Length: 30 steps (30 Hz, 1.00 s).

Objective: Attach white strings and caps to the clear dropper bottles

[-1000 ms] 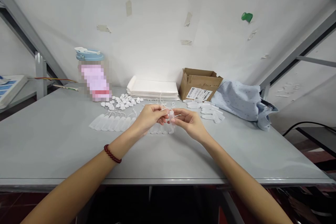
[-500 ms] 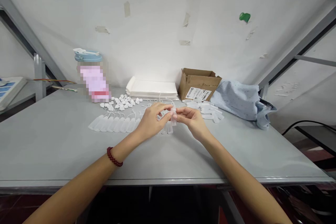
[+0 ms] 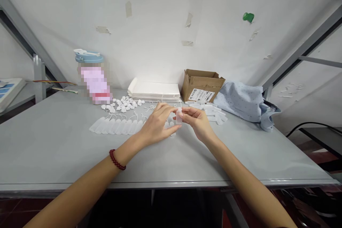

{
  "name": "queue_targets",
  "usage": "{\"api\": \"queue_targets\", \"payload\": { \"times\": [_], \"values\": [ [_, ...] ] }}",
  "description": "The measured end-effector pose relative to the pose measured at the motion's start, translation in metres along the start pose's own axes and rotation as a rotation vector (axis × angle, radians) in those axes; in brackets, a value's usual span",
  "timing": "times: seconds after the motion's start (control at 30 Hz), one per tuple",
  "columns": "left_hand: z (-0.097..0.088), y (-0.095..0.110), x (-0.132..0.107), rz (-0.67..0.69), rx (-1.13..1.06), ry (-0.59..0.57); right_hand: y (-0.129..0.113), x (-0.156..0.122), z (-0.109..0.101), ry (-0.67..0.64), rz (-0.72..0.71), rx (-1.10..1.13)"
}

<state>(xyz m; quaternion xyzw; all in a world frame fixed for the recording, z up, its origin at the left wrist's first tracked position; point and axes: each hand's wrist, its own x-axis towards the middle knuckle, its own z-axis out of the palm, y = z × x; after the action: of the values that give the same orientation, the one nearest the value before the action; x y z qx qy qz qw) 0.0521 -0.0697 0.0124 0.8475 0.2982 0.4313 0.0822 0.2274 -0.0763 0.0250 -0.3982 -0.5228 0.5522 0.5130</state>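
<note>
My right hand pinches a small clear plastic vial, held upright above the grey table. My left hand hovers just left of the vial with its fingers stretched out and apart, holding nothing. A red bead bracelet is on my left wrist. A row of several clear vials lies on the table left of my hands, with more partly hidden behind them. Small white caps are scattered beyond the row.
A blurred pink bottle with a blue lid stands at the back left. A stack of white sheets, an open cardboard box, loose vials and a light blue cloth line the back. The wall is close behind.
My left hand let go of the vial and opened, fingers now spread beside it. My right hand kept the vial and lifted it slightly toward the back.
</note>
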Motion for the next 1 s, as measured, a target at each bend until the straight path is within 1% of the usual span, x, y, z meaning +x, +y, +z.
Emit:
{"api": "queue_targets", "payload": {
  "times": [0.13, 0.27, 0.43, 0.53, 0.67, 0.8, 1.0],
  "values": [
    [0.002, -0.001, 0.0, -0.016, 0.019, -0.007, 0.001, 0.0, 0.0, 0.01, 0.003, -0.001],
    [0.002, -0.001, 0.0, -0.043, 0.032, -0.029, 0.001, 0.0, -0.002, -0.042, 0.036, 0.006],
    [0.002, -0.001, 0.0, -0.029, 0.059, -0.016, -0.002, 0.002, -0.006, -0.098, 0.084, 0.001],
    [0.003, -0.002, -0.002, -0.028, 0.069, 0.006, -0.003, 0.002, -0.007, -0.102, 0.103, -0.004],
    [0.005, -0.003, -0.002, 0.001, 0.04, 0.006, -0.005, 0.003, -0.009, -0.104, 0.105, -0.03],
    [0.006, -0.001, -0.002, 0.019, 0.024, -0.018, -0.009, 0.004, -0.015, -0.132, 0.109, -0.186],
    [0.011, 0.004, -0.005, -0.047, 0.009, -0.131, -0.015, 0.005, -0.025, -0.195, 0.173, -0.519]
  ]
}}
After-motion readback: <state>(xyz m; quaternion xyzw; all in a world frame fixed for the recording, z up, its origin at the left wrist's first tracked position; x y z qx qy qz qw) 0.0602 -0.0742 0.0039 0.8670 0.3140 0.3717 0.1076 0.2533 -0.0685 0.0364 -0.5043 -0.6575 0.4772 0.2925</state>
